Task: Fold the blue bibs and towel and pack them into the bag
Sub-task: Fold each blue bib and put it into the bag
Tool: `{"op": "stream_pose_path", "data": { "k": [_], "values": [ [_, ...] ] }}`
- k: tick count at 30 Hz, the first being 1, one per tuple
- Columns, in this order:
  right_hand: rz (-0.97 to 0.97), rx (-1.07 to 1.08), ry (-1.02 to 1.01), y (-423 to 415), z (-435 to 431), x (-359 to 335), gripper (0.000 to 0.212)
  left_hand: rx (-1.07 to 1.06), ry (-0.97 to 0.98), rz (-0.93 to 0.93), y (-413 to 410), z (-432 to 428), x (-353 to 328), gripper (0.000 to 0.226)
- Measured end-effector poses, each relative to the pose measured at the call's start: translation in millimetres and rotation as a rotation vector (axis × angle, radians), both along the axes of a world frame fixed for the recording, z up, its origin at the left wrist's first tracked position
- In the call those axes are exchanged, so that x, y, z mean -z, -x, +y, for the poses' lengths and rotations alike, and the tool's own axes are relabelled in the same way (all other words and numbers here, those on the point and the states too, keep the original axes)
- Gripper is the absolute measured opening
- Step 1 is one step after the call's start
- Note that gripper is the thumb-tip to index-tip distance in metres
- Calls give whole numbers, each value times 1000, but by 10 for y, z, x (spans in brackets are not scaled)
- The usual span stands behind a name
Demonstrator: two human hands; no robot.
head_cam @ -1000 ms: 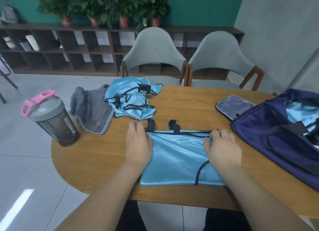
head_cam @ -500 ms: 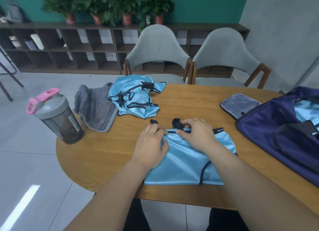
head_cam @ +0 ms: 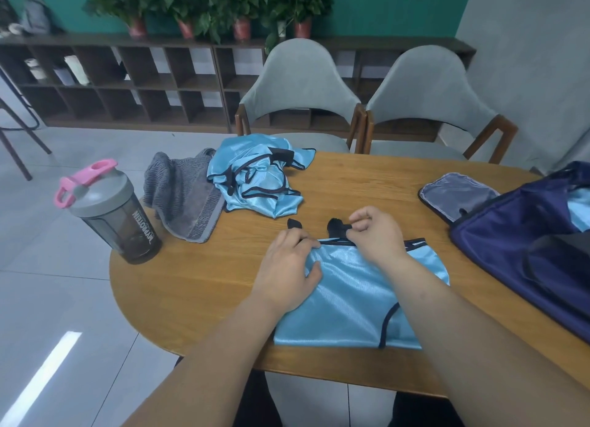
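A light blue bib (head_cam: 351,302) with dark trim lies flat on the wooden table (head_cam: 198,286) in front of me. My left hand (head_cam: 287,267) rests on its upper left corner, fingers curled at the edge. My right hand (head_cam: 373,232) pinches a black strap tab (head_cam: 336,227) at the bib's top edge. A second, crumpled blue bib (head_cam: 258,177) lies further back, beside a grey towel (head_cam: 188,196) draped over the table's left edge. The navy bag (head_cam: 526,244) sits open at the right, with blue fabric showing inside it.
A dark shaker bottle (head_cam: 115,212) with a pink lid stands at the table's left edge. A grey mesh pouch (head_cam: 456,193) lies next to the bag. Two grey chairs (head_cam: 300,85) stand behind the table, with a low shelf and plants beyond.
My right hand moved from the bib's right top corner leftward to the middle strap tab and pinched it. My left hand stayed at the upper left corner, fingers curling in.
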State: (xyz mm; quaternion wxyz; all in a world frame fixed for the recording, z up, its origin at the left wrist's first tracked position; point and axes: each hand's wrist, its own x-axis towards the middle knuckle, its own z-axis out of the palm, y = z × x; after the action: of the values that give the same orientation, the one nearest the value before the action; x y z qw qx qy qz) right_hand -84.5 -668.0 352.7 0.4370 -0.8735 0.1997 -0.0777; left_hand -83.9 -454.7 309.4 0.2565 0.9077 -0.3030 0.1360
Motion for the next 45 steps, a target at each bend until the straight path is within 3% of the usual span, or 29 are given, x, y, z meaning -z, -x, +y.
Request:
{"op": "stream_pose_path", "data": {
  "k": [3,5,9,12,15,18,25,29,35,38,40,45],
  "values": [
    [-33,-48,-73,-18,24,-25,37,11,25,22,-6,5,-14,40],
    [-28,-72,-36,-37,17,-5,34,-7,72,47,-11,16,-35,43],
    [-67,13,241,-25,-26,86,22,-233,318,169,-69,102,-56,42],
    [-267,12,440,100,64,114,21,-360,446,257,-110,129,-63,37],
    [-419,-246,472,239,212,135,17,-396,450,276,-144,99,-59,32],
    [-371,-455,586,321,293,287,22,-391,417,296,-165,87,-37,29],
    [-417,-511,696,386,317,442,25,-364,307,338,-139,90,-78,42],
    [-438,-568,761,393,330,449,26,-345,350,368,-171,105,-57,55],
    [-441,-504,660,350,344,396,25,-357,333,350,-176,102,-60,43],
    [-369,-426,594,202,407,235,26,-366,330,349,-176,95,-55,32],
    [-220,-414,623,55,449,108,26,-376,305,336,-174,87,-61,28],
    [103,-546,699,-237,501,-102,18,-358,336,293,-150,97,-72,43]
  ]
}}
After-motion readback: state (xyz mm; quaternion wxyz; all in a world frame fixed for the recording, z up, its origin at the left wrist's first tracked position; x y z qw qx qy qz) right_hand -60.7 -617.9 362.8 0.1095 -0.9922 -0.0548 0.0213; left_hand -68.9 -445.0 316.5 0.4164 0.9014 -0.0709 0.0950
